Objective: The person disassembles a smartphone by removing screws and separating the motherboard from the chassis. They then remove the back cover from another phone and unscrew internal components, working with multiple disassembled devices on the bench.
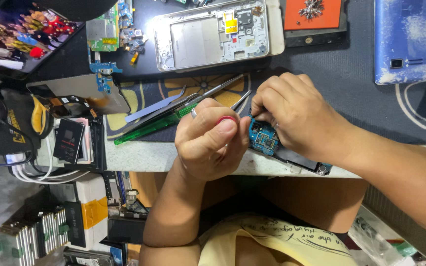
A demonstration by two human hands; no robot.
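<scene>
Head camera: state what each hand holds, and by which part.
The left hand grips a red-capped tool near its top; the right hand pins the blue circuit board by its upper edge.

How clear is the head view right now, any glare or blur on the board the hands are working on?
Head view: even, bright light; the small blue circuit board is sharp but half covered by the right hand and left hand. Mild sheen on the silver phone frame. Lower-left clutter is softer.

The circuit board [264, 139] is lying at the tabletop [139, 156] edge, between the left hand [212, 143] and the right hand [292, 118]. Tweezers [173, 106] are resting left of the hands. Behind them, an opened phone frame [210, 35] is lying farther back, with a phone back cover [406, 39] at its right.
</scene>
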